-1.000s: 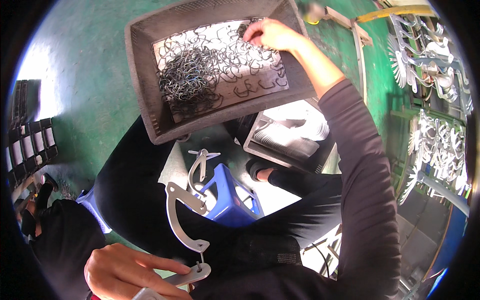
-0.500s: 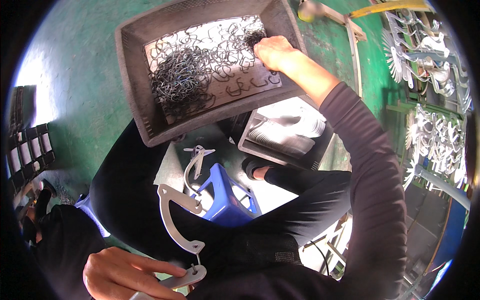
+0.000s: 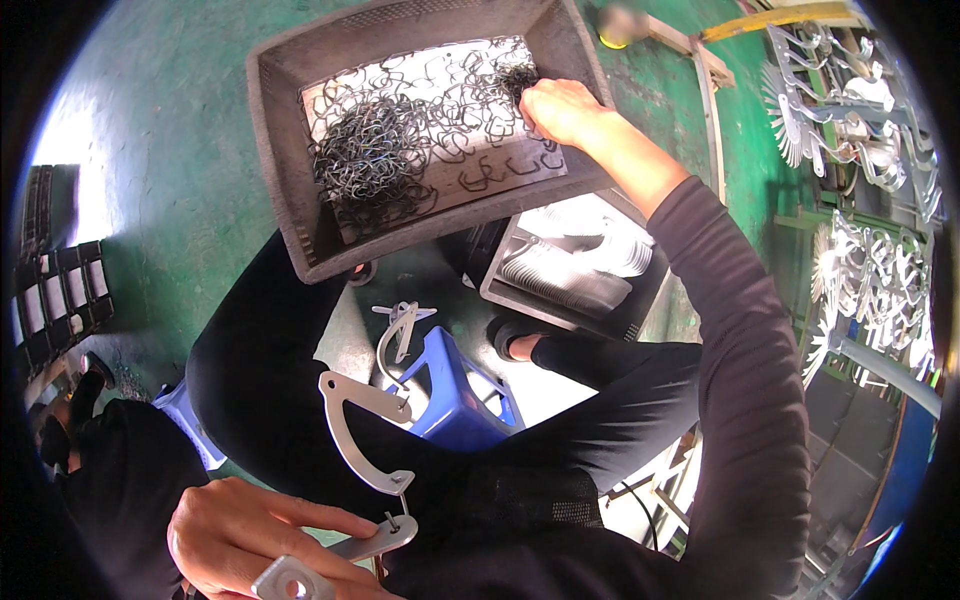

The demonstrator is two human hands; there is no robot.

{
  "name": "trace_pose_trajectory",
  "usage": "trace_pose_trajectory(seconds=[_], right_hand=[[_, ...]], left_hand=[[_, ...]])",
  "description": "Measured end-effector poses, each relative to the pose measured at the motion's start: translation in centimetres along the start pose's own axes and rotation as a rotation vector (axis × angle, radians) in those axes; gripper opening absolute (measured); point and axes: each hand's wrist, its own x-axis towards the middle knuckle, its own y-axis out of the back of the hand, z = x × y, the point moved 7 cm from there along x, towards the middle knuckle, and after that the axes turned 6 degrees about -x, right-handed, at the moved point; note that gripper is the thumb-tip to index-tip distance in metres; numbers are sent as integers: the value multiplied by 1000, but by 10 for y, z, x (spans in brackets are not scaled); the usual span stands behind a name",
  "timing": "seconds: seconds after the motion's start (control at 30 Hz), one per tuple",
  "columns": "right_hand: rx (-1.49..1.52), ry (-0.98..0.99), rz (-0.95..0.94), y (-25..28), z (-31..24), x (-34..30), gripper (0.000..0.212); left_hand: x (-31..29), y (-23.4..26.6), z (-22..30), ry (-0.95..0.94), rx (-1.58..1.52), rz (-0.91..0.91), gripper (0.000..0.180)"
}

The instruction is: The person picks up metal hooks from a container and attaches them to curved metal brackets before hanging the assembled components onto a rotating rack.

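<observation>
My left hand (image 3: 245, 540) is closed on a flat silver metal bracket (image 3: 370, 543), its index finger lying along the top near the holed end. A wire hook (image 3: 404, 503) passes through that hole and links to a curved metal bracket (image 3: 345, 430), which hangs in front of my lap. From its far end more curved pieces (image 3: 405, 335) hang in a chain. My right hand (image 3: 562, 110) reaches into a grey plastic crate (image 3: 285, 190), fingers pinched beside a small dark clump of wire hooks (image 3: 515, 80). What its fingertips hold is hidden.
A larger heap of wire hooks (image 3: 365, 155) lies at the crate's left. Below it, another crate (image 3: 560, 318) holds stacked silver metal parts (image 3: 570, 265). A blue plastic stool (image 3: 455, 395) stands between my legs. Metal parts (image 3: 865, 270) hang on racks at the right.
The view has shifted slightly, and the hanging brackets swing a little. More of the held bracket shows at my left hand. My right hand stays at the small clump of hooks.
</observation>
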Motion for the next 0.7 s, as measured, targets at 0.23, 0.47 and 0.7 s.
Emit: trace_pose_trajectory(seconds=[0.23,0.47,0.7], right_hand=[[-105,2,-50,-6,-18,-7,9],[-74,-37,-39,-6,-10,-8,10],[-57,28,-65,-12,-14,-11,9]], left_hand=[[21,-1,9,103,49,-38,15],[22,0,9,75,38,-49,17],[20,1,8,94,40,-27,17]])
